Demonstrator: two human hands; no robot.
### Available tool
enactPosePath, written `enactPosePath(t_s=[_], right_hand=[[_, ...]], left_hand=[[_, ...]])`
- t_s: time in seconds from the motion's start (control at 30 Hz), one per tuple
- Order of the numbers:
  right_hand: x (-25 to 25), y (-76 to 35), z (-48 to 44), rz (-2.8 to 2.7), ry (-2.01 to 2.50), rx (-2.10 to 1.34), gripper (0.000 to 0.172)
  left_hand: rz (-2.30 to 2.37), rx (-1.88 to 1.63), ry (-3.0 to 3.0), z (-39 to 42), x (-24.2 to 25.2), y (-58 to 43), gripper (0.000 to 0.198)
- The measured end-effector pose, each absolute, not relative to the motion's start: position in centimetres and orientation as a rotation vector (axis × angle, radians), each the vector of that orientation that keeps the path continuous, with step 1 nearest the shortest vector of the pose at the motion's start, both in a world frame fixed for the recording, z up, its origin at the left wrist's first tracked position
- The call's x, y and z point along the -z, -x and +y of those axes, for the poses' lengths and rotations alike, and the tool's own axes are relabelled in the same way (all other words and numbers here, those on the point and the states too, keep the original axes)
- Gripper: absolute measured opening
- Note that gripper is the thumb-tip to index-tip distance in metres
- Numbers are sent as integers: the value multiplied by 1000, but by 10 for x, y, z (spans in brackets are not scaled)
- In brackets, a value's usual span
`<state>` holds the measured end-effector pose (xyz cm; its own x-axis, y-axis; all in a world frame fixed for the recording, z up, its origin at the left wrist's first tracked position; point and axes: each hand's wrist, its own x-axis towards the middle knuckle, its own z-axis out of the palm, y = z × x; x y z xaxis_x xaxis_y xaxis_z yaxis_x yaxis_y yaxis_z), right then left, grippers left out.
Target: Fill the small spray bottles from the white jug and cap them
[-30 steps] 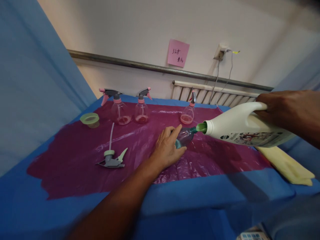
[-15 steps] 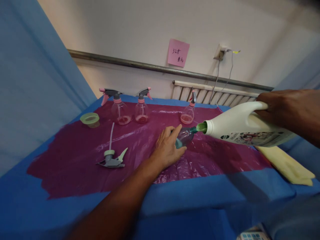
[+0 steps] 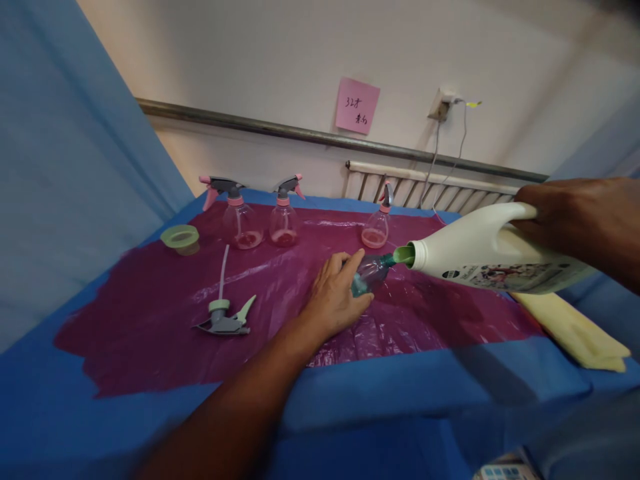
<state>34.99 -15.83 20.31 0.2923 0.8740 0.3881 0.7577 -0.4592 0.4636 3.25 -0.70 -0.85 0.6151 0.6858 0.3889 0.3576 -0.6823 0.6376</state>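
Note:
My left hand (image 3: 340,293) is wrapped round a clear spray bottle (image 3: 370,270) without its top, tilted with its neck to the right. Green liquid shows inside it. My right hand (image 3: 560,213) grips the handle of a large cream-white jug (image 3: 475,247), tipped on its side. The jug's mouth meets the bottle's neck, and green liquid runs between them. To the left of my left hand lies a loose spray trigger head (image 3: 225,320), grey and pale green, its dip tube pointing up.
Along the back stand three pink-trimmed spray bottles (image 3: 243,223) with pink liquid. A pale green cup (image 3: 181,239) sits at the left. A folded yellow cloth (image 3: 575,333) lies right. Purple plastic sheeting (image 3: 150,327) covers part of the blue tabletop (image 3: 380,387), before a wall radiator (image 3: 400,183).
Hardly anything differs. Both hands, the jug and the bottle hold almost the same positions, with green liquid at the jug's mouth in both frames.

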Motion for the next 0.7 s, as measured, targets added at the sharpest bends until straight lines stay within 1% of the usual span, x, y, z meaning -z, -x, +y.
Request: enactPosePath(t_s=[0.17,0.37,0.7], right_hand=[[-204,-346,-159,1490,-2345,-906,27],[-206,-342,-158,1438,-2355,-870,30],[-205,-344,-158,1456,-2365,-880,27]], left_hand=[[811,-857,-2326,-7,8,-32,90],[827,-856,-2334,-8,8,-33,90],[811,-862,-2327,-7,7,-32,90]])
